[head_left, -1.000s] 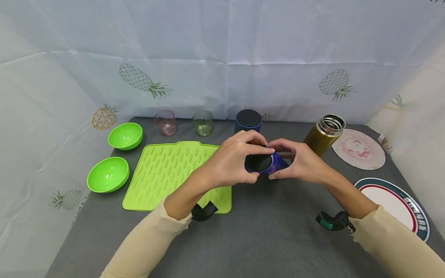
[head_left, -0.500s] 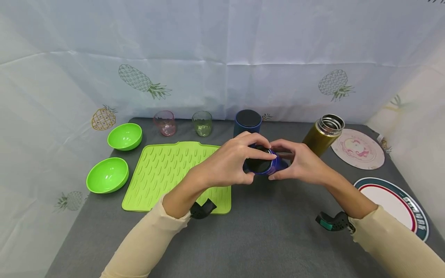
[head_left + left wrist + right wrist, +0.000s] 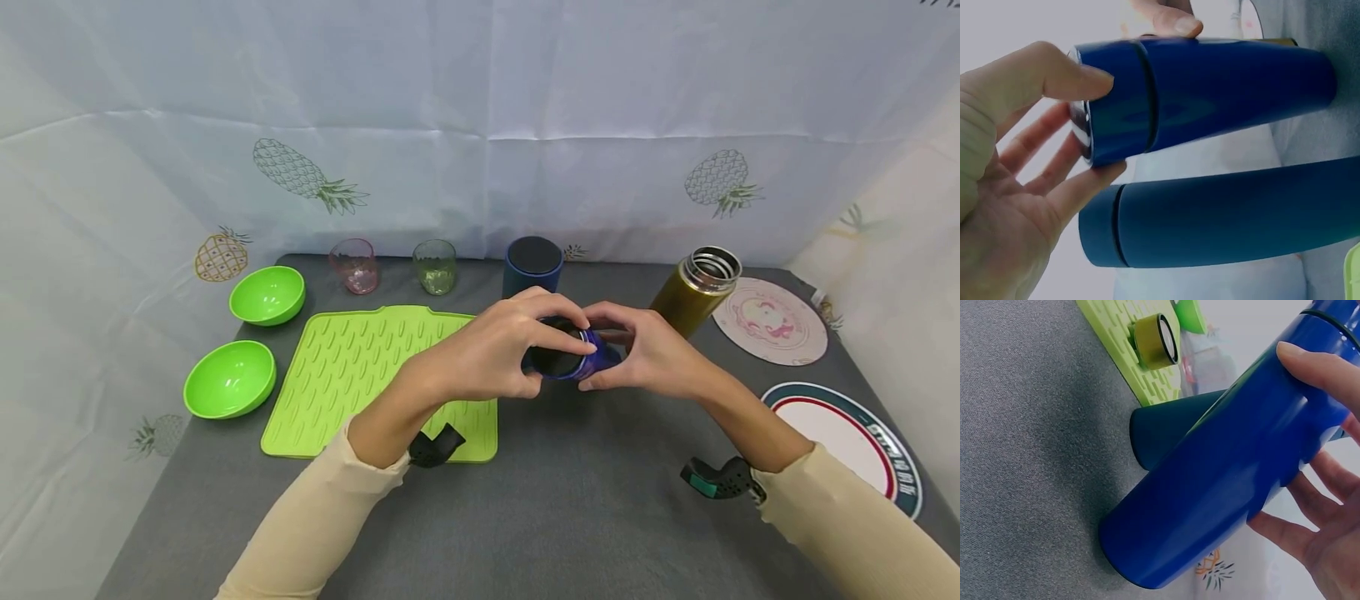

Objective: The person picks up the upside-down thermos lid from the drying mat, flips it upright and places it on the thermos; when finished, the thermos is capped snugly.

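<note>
A glossy blue thermos flask [image 3: 555,360] stands slightly tilted between my two hands. Around its lid [image 3: 1119,103] curl the thumb and fingers of my left hand [image 3: 491,350], and a dark seam separates lid from body in the left wrist view. My right hand [image 3: 654,350] grips the body [image 3: 1210,469] just below that seam, with the thumb on one side and the fingers on the other. Close behind stands a dark teal bottle [image 3: 533,262], its lid on. To the right is a gold-green flask [image 3: 690,292], its steel mouth uncovered.
A lime ribbed mat [image 3: 360,367] lies left, with a gold cap [image 3: 1155,342] on it, hidden in the head view. Two green bowls [image 3: 231,380], a pink glass [image 3: 356,267] and a green glass [image 3: 435,267] surround it. A round pink mat [image 3: 772,321] and rimmed plate [image 3: 840,442] lie right.
My left hand has shifted slightly left and its fingertips have come round the lid toward the near side. My right hand stays nearly still on the flask's body.
</note>
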